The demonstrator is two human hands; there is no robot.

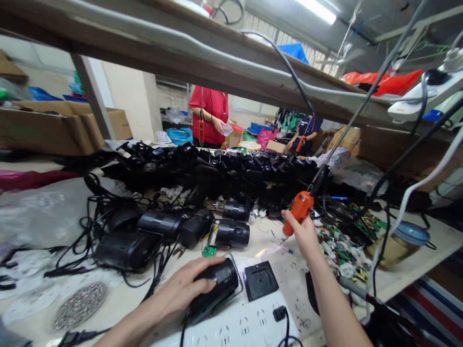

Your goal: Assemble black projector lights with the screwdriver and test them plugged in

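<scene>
My left hand (193, 284) is wrapped over a black cylindrical housing (220, 284) with a metal wire bracket at its right end. The housing lies on its side at the near edge of a white power strip (242, 325). Held in my right hand (304, 229) is an orange electric screwdriver (298, 209), its bit pointing down above the table and its cord running up to the right. To the right of the housing rests a flat black square plate (261, 280). A small green circuit board (209, 251) lies beyond the left hand.
Several similar black housings (229, 233) and tangled cables stand behind. A heap of black parts (217, 166) spans the back. Screws (80, 304) lie in a pile at left; small electronic parts (347, 250) and a lidded jar (401, 243) sit at right. A shelf beam (173, 53) crosses overhead. Two people work beyond.
</scene>
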